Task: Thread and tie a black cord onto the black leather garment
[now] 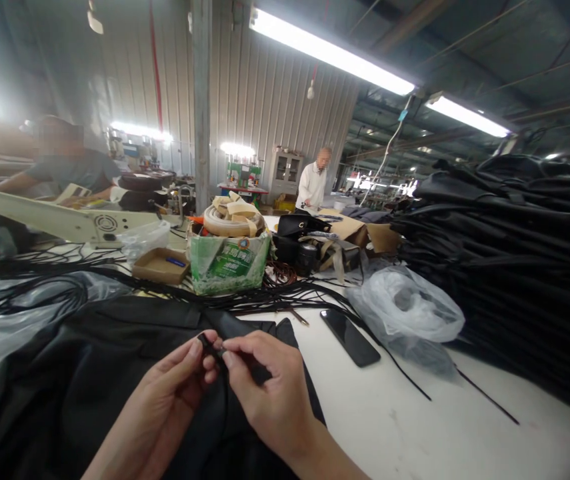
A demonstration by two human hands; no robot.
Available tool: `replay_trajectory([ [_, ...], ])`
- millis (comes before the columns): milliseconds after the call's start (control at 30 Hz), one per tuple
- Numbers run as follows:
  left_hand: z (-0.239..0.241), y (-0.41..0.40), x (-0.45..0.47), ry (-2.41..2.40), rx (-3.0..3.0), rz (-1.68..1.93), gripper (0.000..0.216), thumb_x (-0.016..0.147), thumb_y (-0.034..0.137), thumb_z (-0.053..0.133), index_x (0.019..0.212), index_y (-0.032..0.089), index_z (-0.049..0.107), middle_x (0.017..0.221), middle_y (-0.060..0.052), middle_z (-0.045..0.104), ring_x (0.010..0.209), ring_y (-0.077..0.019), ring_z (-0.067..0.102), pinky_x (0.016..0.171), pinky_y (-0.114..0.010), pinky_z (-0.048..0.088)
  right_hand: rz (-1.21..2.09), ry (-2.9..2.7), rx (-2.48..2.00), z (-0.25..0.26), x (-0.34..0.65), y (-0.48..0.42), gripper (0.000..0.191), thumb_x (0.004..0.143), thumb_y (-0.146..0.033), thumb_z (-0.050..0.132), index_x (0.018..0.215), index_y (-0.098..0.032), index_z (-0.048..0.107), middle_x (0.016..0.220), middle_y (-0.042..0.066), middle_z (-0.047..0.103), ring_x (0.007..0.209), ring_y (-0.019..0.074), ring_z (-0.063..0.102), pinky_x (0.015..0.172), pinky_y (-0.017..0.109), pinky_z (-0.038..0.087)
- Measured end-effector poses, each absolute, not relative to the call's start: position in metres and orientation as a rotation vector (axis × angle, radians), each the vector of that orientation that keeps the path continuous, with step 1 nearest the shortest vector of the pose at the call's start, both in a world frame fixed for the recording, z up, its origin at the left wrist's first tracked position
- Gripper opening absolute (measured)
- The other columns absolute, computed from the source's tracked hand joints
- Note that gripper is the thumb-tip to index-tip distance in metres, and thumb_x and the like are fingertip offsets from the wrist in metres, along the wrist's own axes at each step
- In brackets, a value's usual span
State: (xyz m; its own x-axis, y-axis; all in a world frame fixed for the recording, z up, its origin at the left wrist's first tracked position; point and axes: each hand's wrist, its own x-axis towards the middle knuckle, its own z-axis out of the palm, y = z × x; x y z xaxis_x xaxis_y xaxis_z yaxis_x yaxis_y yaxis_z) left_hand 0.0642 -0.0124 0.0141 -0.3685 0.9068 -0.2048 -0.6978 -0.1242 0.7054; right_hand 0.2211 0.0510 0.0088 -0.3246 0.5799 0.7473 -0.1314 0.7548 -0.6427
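My left hand [177,380] pinches a small black piece, seemingly the end of a black cord [205,342], between thumb and fingertips. From the other side, my right hand [275,377] closes thumb and forefinger on the same piece. Its exact shape is partly covered by the fingers. Under both hands spreads a smooth black leather-like material [99,353], creased at the left, lying over the white table [395,427]. A dark phone [351,337] lies flat to the right of my right hand.
Long black cords [309,291] run across the table behind the material. Beyond them stand a cardboard tray [161,267] and a green box [229,265] holding rolled tape [232,220]. A clear plastic bag [407,307] and a tall black stack [509,267] stand right. Two people work farther back.
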Motion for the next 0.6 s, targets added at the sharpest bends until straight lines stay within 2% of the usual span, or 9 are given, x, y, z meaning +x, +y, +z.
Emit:
replay_trajectory([
  [67, 0.018, -0.013, 0.065, 0.936, 0.248, 1.753, 0.01, 0.092, 0.003, 0.083, 0.1, 0.004, 0.089, 0.102, -0.017, 0.081, 0.076, -0.0178, 0.073, 0.069, -0.027, 0.07, 0.765, -1.759, -0.321, 0.01, 0.222, 0.051, 0.018, 0.109, -0.013, 0.071, 0.115, -0.02, 0.086, 0.106, 0.005, 0.084, 0.09, 0.0151, 0.08, 0.08, 0.02, 0.063],
  [167, 0.026, -0.014, 0.068, 1.001, 0.143, 1.762, 0.028, 0.102, -0.002, 0.062, 0.1, 0.007, 0.089, 0.097, -0.014, 0.08, 0.07, -0.0158, 0.072, 0.064, -0.025, 0.068, 0.719, -1.776, -0.296, 0.009, 0.223, 0.052, 0.019, 0.109, -0.011, 0.07, 0.117, -0.018, 0.085, 0.106, 0.007, 0.082, 0.091, 0.0158, 0.079, 0.081, 0.021, 0.063],
  [233, 0.029, -0.015, 0.07, 1.005, 0.128, 1.757, 0.03, 0.105, 0.001, 0.06, 0.105, 0.008, 0.089, 0.098, -0.014, 0.081, 0.072, -0.0171, 0.076, 0.065, -0.026, 0.069, 0.679, -1.798, -0.3, 0.008, 0.223, 0.053, 0.019, 0.108, -0.011, 0.069, 0.117, -0.017, 0.085, 0.104, 0.008, 0.08, 0.088, 0.0159, 0.077, 0.079, 0.022, 0.062],
  [367, 0.03, -0.016, 0.074, 0.979, 0.118, 1.73, 0.031, 0.108, 0.004, 0.059, 0.108, 0.008, 0.089, 0.111, -0.018, 0.084, 0.088, -0.022, 0.083, 0.076, -0.03, 0.073, 0.623, -1.831, -0.296, 0.005, 0.223, 0.054, 0.02, 0.108, -0.011, 0.067, 0.118, -0.017, 0.084, 0.103, 0.008, 0.077, 0.087, 0.0163, 0.074, 0.078, 0.023, 0.061],
  [600, 0.029, -0.017, 0.073, 1.014, 0.105, 1.717, 0.031, 0.106, 0.003, 0.059, 0.104, 0.008, 0.09, 0.109, -0.017, 0.085, 0.086, -0.0229, 0.083, 0.077, -0.03, 0.074, 0.576, -1.84, -0.31, 0.007, 0.223, 0.051, 0.016, 0.111, -0.013, 0.065, 0.116, -0.018, 0.079, 0.102, 0.007, 0.077, 0.086, 0.0161, 0.074, 0.078, 0.024, 0.063],
])
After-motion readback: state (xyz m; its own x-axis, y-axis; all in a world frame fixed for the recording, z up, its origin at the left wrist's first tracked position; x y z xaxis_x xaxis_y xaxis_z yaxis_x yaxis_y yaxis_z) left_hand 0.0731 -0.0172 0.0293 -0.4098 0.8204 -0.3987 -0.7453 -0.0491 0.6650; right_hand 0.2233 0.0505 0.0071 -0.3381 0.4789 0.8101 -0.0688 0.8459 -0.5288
